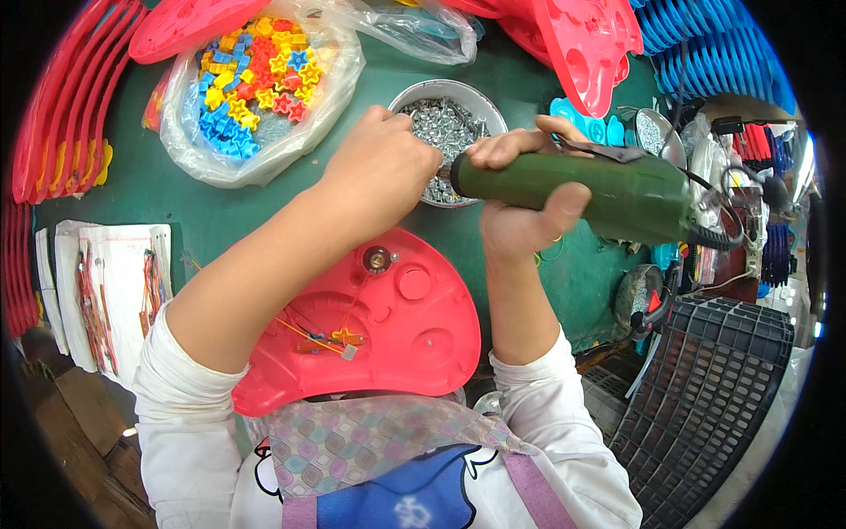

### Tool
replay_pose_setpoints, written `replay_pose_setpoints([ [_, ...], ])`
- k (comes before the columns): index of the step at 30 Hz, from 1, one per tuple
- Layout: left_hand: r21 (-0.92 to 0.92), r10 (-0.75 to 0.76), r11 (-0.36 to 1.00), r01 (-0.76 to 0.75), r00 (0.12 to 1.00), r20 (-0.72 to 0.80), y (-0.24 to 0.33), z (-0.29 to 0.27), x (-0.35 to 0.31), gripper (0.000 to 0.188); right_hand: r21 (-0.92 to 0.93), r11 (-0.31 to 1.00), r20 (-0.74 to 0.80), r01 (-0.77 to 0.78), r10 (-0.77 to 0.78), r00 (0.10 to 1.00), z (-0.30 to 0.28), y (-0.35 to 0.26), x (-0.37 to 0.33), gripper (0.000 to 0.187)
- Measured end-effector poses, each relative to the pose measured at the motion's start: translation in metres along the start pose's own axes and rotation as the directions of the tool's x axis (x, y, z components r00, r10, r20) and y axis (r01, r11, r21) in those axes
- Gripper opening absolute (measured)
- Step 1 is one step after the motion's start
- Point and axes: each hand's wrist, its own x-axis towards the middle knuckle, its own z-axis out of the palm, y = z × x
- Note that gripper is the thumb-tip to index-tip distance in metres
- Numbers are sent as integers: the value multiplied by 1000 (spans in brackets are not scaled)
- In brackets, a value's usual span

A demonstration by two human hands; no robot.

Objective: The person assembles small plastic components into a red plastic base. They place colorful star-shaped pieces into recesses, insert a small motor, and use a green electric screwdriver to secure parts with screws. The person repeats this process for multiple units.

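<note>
The right hand [520, 229] wraps its fingers round the green driver [577, 189], nose over the bowl [485, 104] of screws. The left hand [383, 159] curls closed there; its pinch is hidden. The left forearm partly covers the red shell [432, 304].

The shell [397, 361] is glossy plastic, the tool [608, 194] smooth, the screws [445, 128] apparently shiny metal.

Green cylindrical tool [630, 196], crosswise
</note>
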Motion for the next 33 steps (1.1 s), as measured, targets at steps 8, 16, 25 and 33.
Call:
replay_pose_setpoints([
  [8, -164, 31, 986, -42, 997, -68, -8, 16, -5, 13, 260, 953, 37, 153, -168, 985, -12, -32, 7, 90],
  [16, -494, -206, 862, 116, 970, -132, 10, -20, -67, 21, 333, 937, 128, 106, -156, 980, 12, -54, -17, 96],
  [25, -579, -347, 788, 209, 928, -137, 24, -33, -121, 24, 385, 923, 241, 17, -118, 963, 44, -53, -40, 99],
  [33, -221, -64, 975, -25, 920, -387, 29, -21, -120, 25, 316, 947, 306, 58, -160, 938, 44, -58, -48, 99],
])
